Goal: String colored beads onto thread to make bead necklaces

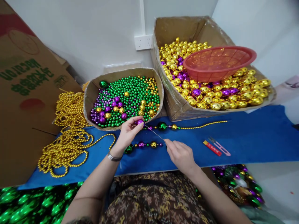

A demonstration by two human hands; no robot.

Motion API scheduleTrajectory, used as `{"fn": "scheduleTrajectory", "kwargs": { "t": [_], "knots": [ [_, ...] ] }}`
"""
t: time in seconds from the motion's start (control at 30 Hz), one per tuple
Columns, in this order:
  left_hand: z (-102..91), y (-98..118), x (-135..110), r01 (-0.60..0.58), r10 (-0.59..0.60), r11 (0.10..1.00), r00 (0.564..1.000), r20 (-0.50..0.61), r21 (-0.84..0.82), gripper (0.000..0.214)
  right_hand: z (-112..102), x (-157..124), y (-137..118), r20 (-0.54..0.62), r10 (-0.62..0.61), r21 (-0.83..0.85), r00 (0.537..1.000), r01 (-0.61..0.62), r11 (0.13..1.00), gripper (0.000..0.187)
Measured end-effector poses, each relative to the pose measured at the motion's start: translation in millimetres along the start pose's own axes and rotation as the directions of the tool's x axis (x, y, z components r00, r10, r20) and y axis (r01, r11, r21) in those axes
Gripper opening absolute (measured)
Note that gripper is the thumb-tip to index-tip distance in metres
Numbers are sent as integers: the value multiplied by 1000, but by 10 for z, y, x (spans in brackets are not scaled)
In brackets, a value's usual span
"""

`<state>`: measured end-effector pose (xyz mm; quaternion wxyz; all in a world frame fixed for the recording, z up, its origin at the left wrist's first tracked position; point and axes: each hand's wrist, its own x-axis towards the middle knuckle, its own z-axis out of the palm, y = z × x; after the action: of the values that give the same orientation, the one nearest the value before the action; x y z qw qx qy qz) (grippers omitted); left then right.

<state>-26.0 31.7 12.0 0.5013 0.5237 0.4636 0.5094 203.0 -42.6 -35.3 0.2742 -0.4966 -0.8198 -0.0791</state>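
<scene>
My left hand [129, 132] pinches a shiny purple bead [140, 122] at the front rim of the smaller box. From this bead a thin, taut string [154, 132] slants down to my right hand [181, 155], whose fingertips are closed on its end. Behind my hands lies a strand with a large green bead [162, 126], smaller beads and a gold bead chain [203, 126] running to the right. Nearer to me, between my wrists, a row of beads holds a purple bead [141, 144] and a gold bead [153, 144].
A cardboard box [87, 102] holds small green, purple and gold beads. The larger box [169, 107] holds gold and purple beads under a red basket [219, 76]. Gold chains [67, 146] heap at left on the blue cloth [187, 168]; pink thread snips [220, 146] and a red packet [212, 148] lie right.
</scene>
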Motion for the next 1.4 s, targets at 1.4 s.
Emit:
{"fn": "scheduleTrajectory", "kwargs": {
  "t": [1.4],
  "knots": [
    [-315,-55,701,-142,-46,494,981,189,858,17,118,16,40,-91,113,268,989,-86,960,24]
  ]
}}
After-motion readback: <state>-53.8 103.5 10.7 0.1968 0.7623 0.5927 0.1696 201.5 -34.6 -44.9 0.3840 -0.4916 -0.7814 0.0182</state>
